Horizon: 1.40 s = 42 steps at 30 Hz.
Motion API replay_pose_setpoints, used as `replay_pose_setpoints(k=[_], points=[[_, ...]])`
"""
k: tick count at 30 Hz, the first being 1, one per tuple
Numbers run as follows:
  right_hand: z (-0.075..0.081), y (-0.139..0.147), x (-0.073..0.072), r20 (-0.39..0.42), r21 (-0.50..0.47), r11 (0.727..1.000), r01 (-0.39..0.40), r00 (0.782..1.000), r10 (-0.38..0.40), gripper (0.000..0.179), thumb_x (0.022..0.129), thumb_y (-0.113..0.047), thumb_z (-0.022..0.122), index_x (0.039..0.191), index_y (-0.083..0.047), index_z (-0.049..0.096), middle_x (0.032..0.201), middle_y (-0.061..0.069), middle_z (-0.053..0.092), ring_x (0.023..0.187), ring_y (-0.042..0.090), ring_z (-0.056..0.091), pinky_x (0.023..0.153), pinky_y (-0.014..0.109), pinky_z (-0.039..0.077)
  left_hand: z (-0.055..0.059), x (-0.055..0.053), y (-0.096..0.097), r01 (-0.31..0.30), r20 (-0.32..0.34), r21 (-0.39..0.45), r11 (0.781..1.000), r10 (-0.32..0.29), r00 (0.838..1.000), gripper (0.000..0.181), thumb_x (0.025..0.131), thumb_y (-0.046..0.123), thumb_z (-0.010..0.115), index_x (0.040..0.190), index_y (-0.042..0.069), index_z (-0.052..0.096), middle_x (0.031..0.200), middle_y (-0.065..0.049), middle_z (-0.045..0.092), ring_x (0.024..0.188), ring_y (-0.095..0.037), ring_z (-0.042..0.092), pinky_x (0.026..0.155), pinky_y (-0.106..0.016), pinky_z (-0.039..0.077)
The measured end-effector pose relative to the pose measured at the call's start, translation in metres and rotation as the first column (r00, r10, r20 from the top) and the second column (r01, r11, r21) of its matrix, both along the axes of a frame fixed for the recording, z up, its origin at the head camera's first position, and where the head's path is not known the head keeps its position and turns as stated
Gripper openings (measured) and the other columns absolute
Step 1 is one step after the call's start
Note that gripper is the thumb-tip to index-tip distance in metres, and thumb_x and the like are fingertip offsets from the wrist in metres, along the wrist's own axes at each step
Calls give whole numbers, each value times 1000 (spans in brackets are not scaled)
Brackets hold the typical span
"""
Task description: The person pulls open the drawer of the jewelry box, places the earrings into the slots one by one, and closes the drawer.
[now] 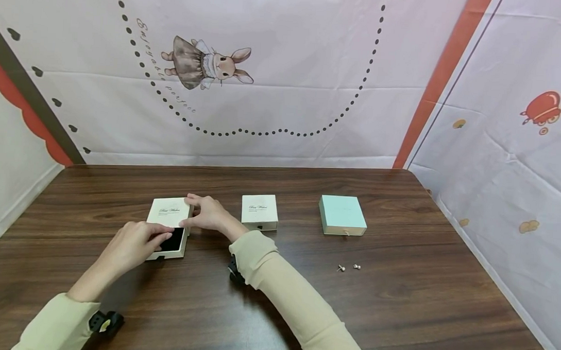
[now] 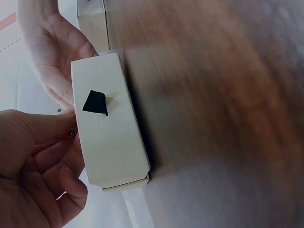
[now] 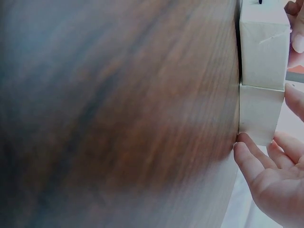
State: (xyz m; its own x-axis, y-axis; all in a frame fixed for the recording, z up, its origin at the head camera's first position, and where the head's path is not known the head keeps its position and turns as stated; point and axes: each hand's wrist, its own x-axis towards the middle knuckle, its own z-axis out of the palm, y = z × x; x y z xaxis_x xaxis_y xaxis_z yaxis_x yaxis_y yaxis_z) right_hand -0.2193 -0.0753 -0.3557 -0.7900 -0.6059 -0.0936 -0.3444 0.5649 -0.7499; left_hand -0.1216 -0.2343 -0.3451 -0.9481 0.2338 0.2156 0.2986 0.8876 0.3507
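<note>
Pinching a tiny piece [image 2: 73, 131], perhaps metal, with left hand [image 1: 132, 242] over box [image 1: 165, 212]; best lowered gently, gripping box firmly with right hand [image 1: 209, 213].

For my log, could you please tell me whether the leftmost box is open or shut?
The leftmost box is open: in the head view, its drawer sticks out, exposing black lining.

Slvs [image 1: 299, 302] r pale ylw, wrist straps [image 1: 97, 321] blk
</note>
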Motion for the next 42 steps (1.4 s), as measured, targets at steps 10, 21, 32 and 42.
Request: replay_pose_setpoints(k=[10,21,32,42], points=[[0,0,1,11,-7,1000,17,1000,-17,67,79,-26,72,137,-15,42,145,-9,33,108,10,56,89,21,41,0,0,-1,-27,4,24,999,27,1000,13,86,18,63,85,8,71,60,6,61,52,-6,49,48,-27,34],[0,0,0,-5,7,1000,14,1000,-14,67,78,-27,72,137,-15,42,145,-8,33,109,10,56,92,22,39,-3,-5,-2,-42,-22,48,998,43,999,10,76,16,73,82,8,73,72,-2,69,57,-9,55,51,-28,38],[0,-1,1,-1,7,1000,14,1000,-14,67,78,-26,72,137,-16,42,145,-8,33,108,9,56,94,23,37,-5,-8,-3,-45,25,58,997,44,999,3,73,16,75,76,14,73,68,3,68,58,-8,53,52,-28,36],[0,-2,0,0,8,1000,27,1000,-27,67,77,-27,73,136,-16,43,144,-9,33,110,9,54,96,23,36,-6,-9,-4,-33,28,61,998,31,999,9,71,18,77,78,12,74,69,4,68,60,-8,57,54,-29,40]])
